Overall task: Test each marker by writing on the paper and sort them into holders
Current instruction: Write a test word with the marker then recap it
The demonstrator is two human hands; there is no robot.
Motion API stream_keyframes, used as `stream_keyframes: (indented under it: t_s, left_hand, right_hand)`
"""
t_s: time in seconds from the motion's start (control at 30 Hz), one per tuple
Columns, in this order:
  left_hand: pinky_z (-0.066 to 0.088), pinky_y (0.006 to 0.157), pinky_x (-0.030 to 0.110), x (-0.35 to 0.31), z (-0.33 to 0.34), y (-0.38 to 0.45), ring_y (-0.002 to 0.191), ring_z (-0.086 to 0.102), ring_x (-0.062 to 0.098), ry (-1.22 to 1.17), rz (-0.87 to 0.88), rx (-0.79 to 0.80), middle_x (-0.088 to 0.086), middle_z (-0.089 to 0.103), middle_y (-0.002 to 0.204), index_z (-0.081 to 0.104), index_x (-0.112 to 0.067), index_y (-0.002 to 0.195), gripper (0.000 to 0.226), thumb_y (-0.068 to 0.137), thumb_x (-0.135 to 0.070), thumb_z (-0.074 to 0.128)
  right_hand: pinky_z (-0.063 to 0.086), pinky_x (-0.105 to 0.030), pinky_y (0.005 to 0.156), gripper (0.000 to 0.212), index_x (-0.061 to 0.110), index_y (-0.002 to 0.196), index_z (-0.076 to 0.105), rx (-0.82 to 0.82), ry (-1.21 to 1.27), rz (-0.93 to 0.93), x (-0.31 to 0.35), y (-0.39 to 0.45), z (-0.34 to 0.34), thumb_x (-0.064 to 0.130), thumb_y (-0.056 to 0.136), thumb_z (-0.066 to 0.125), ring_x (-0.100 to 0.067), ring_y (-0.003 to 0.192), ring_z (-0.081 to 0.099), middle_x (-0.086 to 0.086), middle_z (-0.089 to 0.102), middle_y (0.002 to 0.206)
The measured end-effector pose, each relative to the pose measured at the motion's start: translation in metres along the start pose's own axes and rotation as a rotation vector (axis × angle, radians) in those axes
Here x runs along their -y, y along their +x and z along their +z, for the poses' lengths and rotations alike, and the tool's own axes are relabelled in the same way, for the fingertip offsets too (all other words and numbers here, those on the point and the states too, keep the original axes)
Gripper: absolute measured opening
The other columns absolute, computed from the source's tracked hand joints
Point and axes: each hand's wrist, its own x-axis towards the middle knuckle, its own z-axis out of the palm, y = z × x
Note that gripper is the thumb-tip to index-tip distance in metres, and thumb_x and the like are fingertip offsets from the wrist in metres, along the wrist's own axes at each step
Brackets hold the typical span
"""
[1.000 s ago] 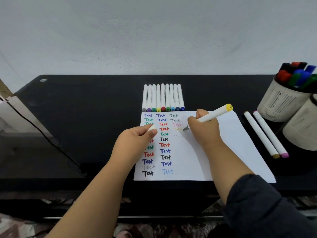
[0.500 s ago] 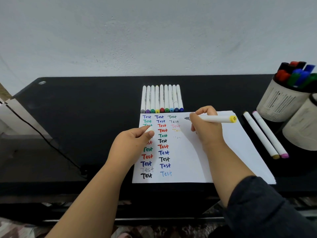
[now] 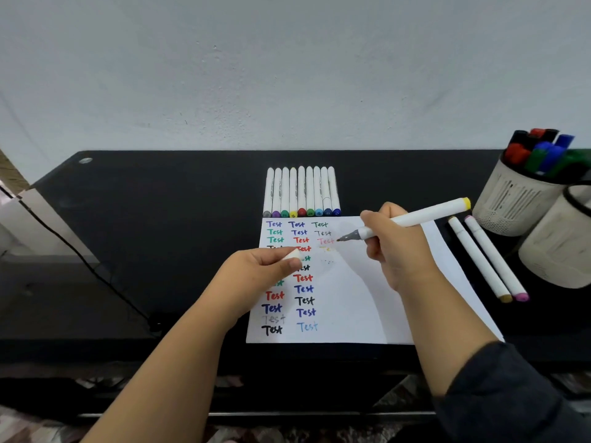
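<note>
Head view, right hand: the right hand (image 3: 388, 247) holds a white marker with a yellow end cap (image 3: 412, 218); the fingers are curled around its barrel near the tip.
Head view, marker in hand: it lies slanted, the yellow end up to the right, the dark tip down to the left, at or just above the paper (image 3: 367, 289) beside the pink "Test"; I cannot tell if the tip touches.
Head view, left hand: the left hand (image 3: 256, 276) is over the left part of the paper and pinches a small white cap (image 3: 291, 254) between thumb and fingers.
Head view, paper: a white sheet on the black table (image 3: 160, 235), with three columns of the word "Test" in many colours.
Head view, row of markers: nine white markers (image 3: 302, 191) lie side by side just behind the top edge of the paper, coloured ends toward the paper.
Head view, two markers: two more white markers (image 3: 486, 257) lie to the right of the paper, close together, one with an ochre end and one with a pink end.
Head view, holders: a pale holder (image 3: 515, 199) at the right stands full of thick markers with red, blue, green and black caps; a second pale holder (image 3: 556, 247) stands just in front of it, and its content is not visible.
</note>
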Motion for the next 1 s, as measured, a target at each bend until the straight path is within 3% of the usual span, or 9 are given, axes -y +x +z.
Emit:
stream_keyframes:
  t_s: [0.2,0.43,0.7,0.83,1.0]
  left_hand:
    - [0.036,0.065,0.013,-0.008,0.006,-0.008,0.092,0.057,-0.005,0.003,0.024,0.111,-0.024,0.067,0.097,0.071,-0.036,0.105,0.029,0.076,-0.039,0.071]
    - [0.036,0.065,0.012,-0.012,0.006,-0.013,0.088,0.057,-0.009,-0.015,0.066,0.173,-0.026,0.068,0.092,0.07,-0.043,0.094,0.02,0.074,-0.039,0.069]
    - [0.041,0.066,0.018,-0.01,0.006,-0.012,0.091,0.06,0.004,-0.085,0.021,0.045,-0.016,0.071,0.088,0.073,-0.034,0.094,0.02,0.075,-0.03,0.074]
    - [0.051,0.073,0.023,-0.009,0.013,-0.013,0.09,0.063,0.011,-0.079,0.017,-0.039,-0.014,0.07,0.088,0.071,-0.03,0.103,0.027,0.076,-0.026,0.074]
    - [0.052,0.074,0.027,-0.007,0.016,-0.014,0.089,0.063,0.014,-0.065,0.024,-0.074,-0.012,0.069,0.089,0.069,-0.032,0.106,0.028,0.079,-0.027,0.072]
  right_hand:
    - [0.033,-0.019,0.044,0.036,0.013,0.061,0.035,0.15,-0.008,-0.034,0.007,-0.021,0.009,0.004,0.089,0.056,-0.003,0.04,0.04,0.006,0.046,0.044]
    - [0.037,-0.016,0.044,0.035,0.012,0.062,0.037,0.262,-0.072,-0.024,0.007,-0.034,0.022,0.007,0.089,0.059,-0.002,0.041,0.043,0.01,0.046,0.042]
    - [0.038,-0.019,0.045,0.034,0.014,0.063,0.038,0.215,-0.097,0.006,0.003,-0.04,0.033,0.013,0.089,0.059,-0.004,0.04,0.042,0.007,0.045,0.041]
    - [0.029,-0.02,0.04,0.04,0.017,0.058,0.03,0.156,0.042,0.127,-0.003,-0.04,0.041,0.006,0.088,0.055,-0.01,0.041,0.03,0.003,0.034,0.044]
    - [0.028,-0.019,0.04,0.041,0.017,0.059,0.029,0.148,0.12,0.194,-0.005,-0.04,0.045,0.004,0.088,0.054,-0.008,0.039,0.03,0.006,0.036,0.04]
